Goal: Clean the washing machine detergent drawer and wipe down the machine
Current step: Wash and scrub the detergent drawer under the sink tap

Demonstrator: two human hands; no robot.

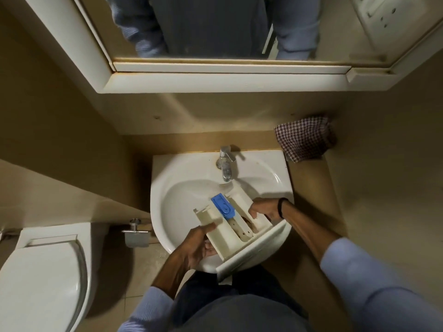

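While left fingers (208, 250) clasp drawer (217, 218), right fingers (254, 209) curl inside — hold unclear

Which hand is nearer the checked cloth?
Right. The right hand reaches into the drawer, on the side toward the cloth; the left hand grips the drawer's opposite edge.

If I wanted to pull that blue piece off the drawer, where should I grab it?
Probably pinch the blue piece by its long edges, coming from above at the tap end: it lies flat atop the drawer, and left hand and right hand crowd the near end.
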